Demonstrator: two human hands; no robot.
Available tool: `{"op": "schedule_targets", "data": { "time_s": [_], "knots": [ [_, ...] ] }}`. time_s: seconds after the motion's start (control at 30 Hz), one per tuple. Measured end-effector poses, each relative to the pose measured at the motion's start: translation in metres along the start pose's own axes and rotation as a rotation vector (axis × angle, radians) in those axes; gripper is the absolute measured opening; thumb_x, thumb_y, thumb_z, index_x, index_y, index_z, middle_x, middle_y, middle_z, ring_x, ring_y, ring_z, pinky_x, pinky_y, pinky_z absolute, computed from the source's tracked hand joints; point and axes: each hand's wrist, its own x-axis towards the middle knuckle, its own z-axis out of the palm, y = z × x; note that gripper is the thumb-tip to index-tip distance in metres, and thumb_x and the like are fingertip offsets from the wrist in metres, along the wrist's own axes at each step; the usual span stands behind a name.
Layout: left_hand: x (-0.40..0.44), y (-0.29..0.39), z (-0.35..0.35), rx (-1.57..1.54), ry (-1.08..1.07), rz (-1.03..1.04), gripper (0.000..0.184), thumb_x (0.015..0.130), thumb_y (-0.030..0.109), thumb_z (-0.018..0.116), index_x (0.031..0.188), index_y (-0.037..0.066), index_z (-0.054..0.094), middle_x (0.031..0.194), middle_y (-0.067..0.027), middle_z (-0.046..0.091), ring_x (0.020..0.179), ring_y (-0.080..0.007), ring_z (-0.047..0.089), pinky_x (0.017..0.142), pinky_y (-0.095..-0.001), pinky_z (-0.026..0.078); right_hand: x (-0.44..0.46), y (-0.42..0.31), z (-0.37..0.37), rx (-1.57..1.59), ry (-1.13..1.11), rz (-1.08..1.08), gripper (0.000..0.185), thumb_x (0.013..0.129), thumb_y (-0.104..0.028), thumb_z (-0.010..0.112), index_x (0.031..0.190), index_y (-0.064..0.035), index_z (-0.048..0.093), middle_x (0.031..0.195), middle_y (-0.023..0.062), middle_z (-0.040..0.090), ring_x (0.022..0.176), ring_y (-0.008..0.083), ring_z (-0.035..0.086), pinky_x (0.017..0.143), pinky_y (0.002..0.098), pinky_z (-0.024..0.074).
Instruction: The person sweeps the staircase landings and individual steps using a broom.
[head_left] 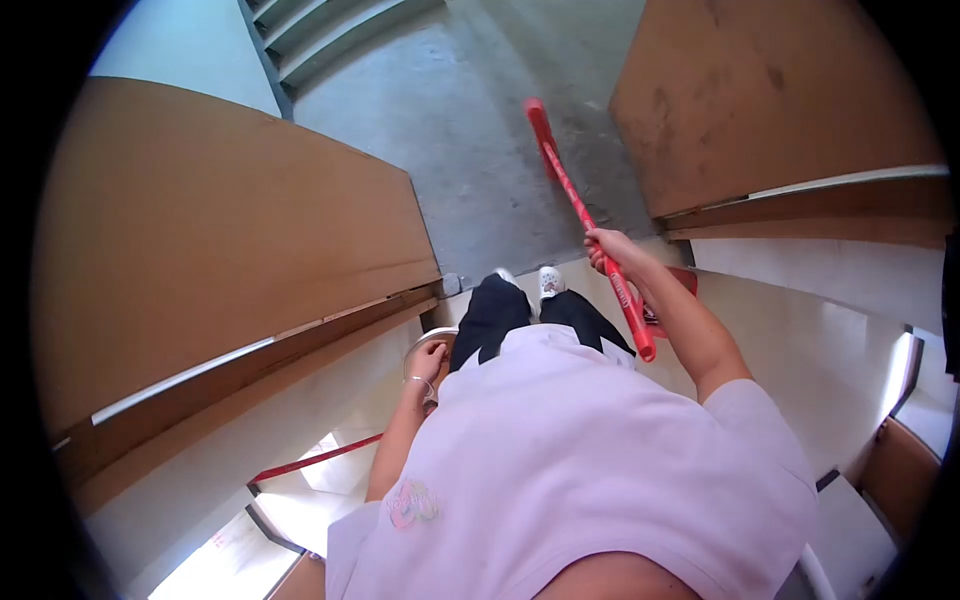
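Note:
A long red stick (575, 200) with white lettering runs from near my waist out over the grey floor. My right hand (613, 250) is closed around its middle, and a wider red part (540, 125) sits at its far end, low over the floor. My left hand (428, 360), with a bracelet at the wrist, hangs by my left thigh. Its fingers are curled beside a round, pale-rimmed object (412, 345), partly hidden behind the hand; what the fingers hold, if anything, is too small to tell.
Brown door panels stand on the left (240, 230) and the right (780, 110). Steps (330, 40) rise at the upper left beyond the doorway. My white shoes (550, 282) are near the edge between tiled and grey floor. A red object (685, 280) lies behind my right forearm.

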Motion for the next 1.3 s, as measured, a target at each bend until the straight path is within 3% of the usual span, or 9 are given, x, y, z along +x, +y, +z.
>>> {"op": "schedule_targets", "data": {
  "time_s": [0.07,0.1,0.2,0.37,0.57,0.7,0.8,1.1,1.3],
  "knots": [
    [-0.017,-0.001,-0.007,0.374,-0.046,0.132,0.021,0.076,0.015,0.049,0.090,0.000,0.054,0.077,-0.0081,0.057,0.068,-0.0145,0.054,0.062,-0.0248,0.043,-0.018,0.030,0.021,-0.497,0.321,-0.274,0.022,0.075,-0.024,0.041,0.072,-0.0019,0.040,0.050,0.0063,0.041,0.034,0.0143,0.037,0.030,0.0251,0.0347],
    [0.079,0.044,0.117,0.210,-0.188,0.256,0.021,0.076,0.015,0.049,0.090,0.000,0.054,0.077,-0.0081,0.057,0.068,-0.0145,0.054,0.062,-0.0248,0.043,-0.056,-0.075,-0.013,-0.592,0.515,-0.397,0.022,0.075,-0.024,0.041,0.072,-0.0019,0.040,0.050,0.0063,0.041,0.034,0.0143,0.037,0.030,0.0251,0.0347],
    [0.058,0.055,0.007,0.190,-0.043,0.097,0.021,0.077,0.014,0.048,0.089,-0.001,0.054,0.076,-0.0079,0.057,0.065,-0.0136,0.054,0.061,-0.0239,0.044,0.003,-0.033,0.027,-1.236,0.453,-0.346,0.020,0.071,-0.013,0.041,0.079,0.0046,0.042,0.058,0.0126,0.048,0.043,0.0210,0.053,0.034,0.0294,0.0420],
    [0.111,0.064,0.007,-0.009,-0.072,0.016,0.020,0.076,0.014,0.049,0.087,-0.002,0.054,0.072,-0.0072,0.056,0.062,-0.0124,0.053,0.058,-0.0231,0.044,0.032,-0.063,0.039,-1.102,0.353,-0.308,0.012,0.067,-0.005,0.045,0.076,0.0018,0.047,0.055,0.0127,0.047,0.044,0.0212,0.055,0.034,0.0318,0.0426],
    [0.159,0.136,-0.006,-0.187,-0.044,-0.140,0.020,0.076,0.019,0.049,0.083,0.001,0.054,0.067,-0.0049,0.055,0.057,-0.0107,0.052,0.048,-0.0203,0.040,0.090,-0.120,0.029,-2.066,0.400,-0.453,0.028,0.066,-0.012,0.050,0.093,-0.0032,0.049,0.069,0.0154,0.055,0.056,0.0254,0.055,0.049,0.0341,0.0438],
    [0.208,0.177,-0.013,-0.242,-0.064,0.043,0.022,0.076,0.020,0.049,0.087,0.002,0.052,0.068,-0.0053,0.055,0.056,-0.0104,0.051,0.047,-0.0202,0.039,0.005,-0.174,0.099,-1.714,0.749,-0.027,0.026,0.065,-0.011,0.048,0.090,-0.0028,0.051,0.079,0.0206,0.055,0.074,0.0313,0.055,0.064,0.0380,0.0435],
    [0.204,0.273,0.008,-0.277,-0.002,0.033,0.024,0.076,0.020,0.048,0.090,0.001,0.052,0.073,-0.0067,0.056,0.058,-0.0112,0.052,0.051,-0.0201,0.041,0.007,-0.230,0.068,-2.016,0.807,-0.418,0.023,0.066,-0.010,0.046,0.087,-0.0012,0.051,0.074,0.0198,0.056,0.067,0.0300,0.056,0.058,0.0361,0.0445],
    [0.152,0.521,0.139,-0.433,-0.713,-0.068,0.042,0.080,0.022,0.045,0.117,0.009,0.030,0.098,-0.0121,0.050,0.082,-0.0198,0.052,0.069,-0.0298,0.044,0.054,-0.359,0.176,-0.751,0.331,-0.465,0.011,0.071,-0.005,0.047,0.061,-0.0049,0.044,0.049,0.0007,0.041,0.039,0.0098,0.039,0.036,0.0226,0.0323],
    [0.176,0.644,0.151,-0.516,-0.627,-0.320,0.052,0.081,0.018,0.041,0.124,0.016,0.012,0.084,-0.0125,0.047,0.071,-0.0221,0.050,0.063,-0.0336,0.045,0.125,-0.427,0.274,-0.335,0.392,-0.545,0.009,0.067,-0.003,0.049,0.059,-0.0011,0.045,0.050,0.0046,0.044,0.037,0.0121,0.041,0.033,0.0246,0.0346]
  ]
}}
